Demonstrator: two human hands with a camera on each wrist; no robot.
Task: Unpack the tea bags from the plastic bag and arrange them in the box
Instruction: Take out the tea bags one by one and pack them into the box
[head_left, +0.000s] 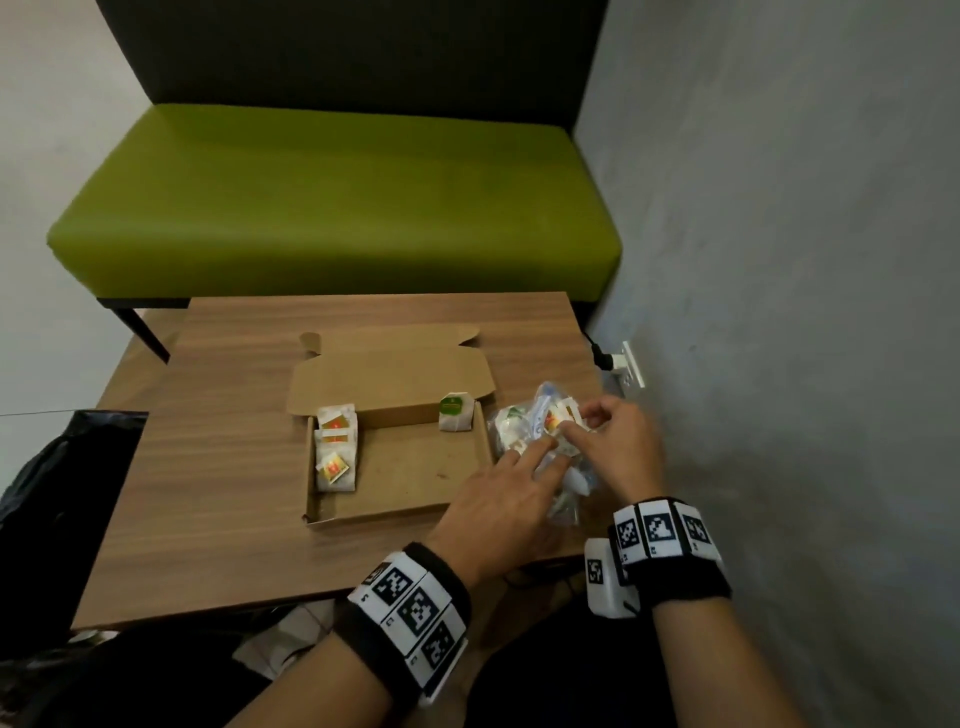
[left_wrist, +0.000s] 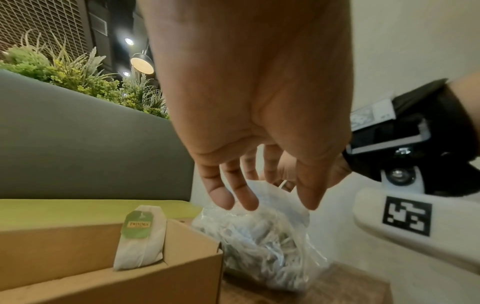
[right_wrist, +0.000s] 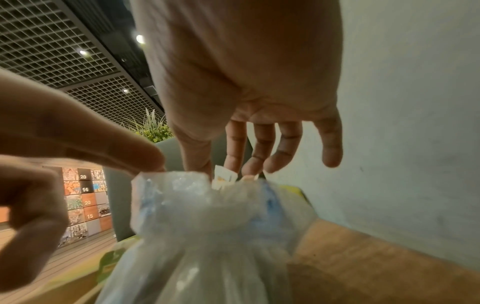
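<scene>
An open cardboard box (head_left: 410, 480) lies on the wooden table (head_left: 218, 519). Orange-tagged tea bags (head_left: 335, 452) are stacked at its left end, and a green-tagged tea bag (head_left: 456, 411) (left_wrist: 140, 236) stands in its back right corner. The clear plastic bag (head_left: 519, 434) (left_wrist: 262, 244) (right_wrist: 207, 226) of tea bags sits just right of the box. My left hand (head_left: 535, 457) (left_wrist: 265, 203) lays straight fingers on the bag's top. At the bag's mouth, my right hand (head_left: 574, 421) (right_wrist: 228, 170) pinches an orange-tagged tea bag (head_left: 557, 417) (right_wrist: 224, 179) between thumb and fingers.
A grey wall (head_left: 779, 260) runs close along the table's right edge, with a socket and plug (head_left: 621, 364) near the bag. A green bench (head_left: 337, 208) stands behind the table. Black plastic (head_left: 62, 493) lies at the table's left side.
</scene>
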